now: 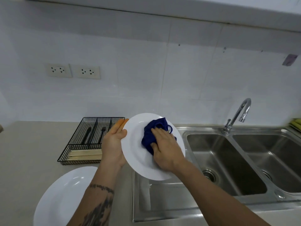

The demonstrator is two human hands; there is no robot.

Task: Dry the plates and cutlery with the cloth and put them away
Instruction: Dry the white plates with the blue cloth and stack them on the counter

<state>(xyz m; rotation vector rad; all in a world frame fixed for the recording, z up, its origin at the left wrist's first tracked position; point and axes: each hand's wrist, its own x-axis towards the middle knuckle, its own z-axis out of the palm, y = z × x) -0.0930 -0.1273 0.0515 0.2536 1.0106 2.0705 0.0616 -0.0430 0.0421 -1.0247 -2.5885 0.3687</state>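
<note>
You face a white tiled wall with two double sockets set side by side. Below runs a beige counter; to your right, a steel double sink has a curved chrome tap behind its divider. Light is even and cool.

A beige counter runs along a white tiled wall. Two double power sockets sit side by side on the wall at left. At right, a stainless steel double sink is set into the counter, with a curved chrome tap behind it between the two basins. Yellow-green items, too blurred to identify, lie at the far right edge.
</note>
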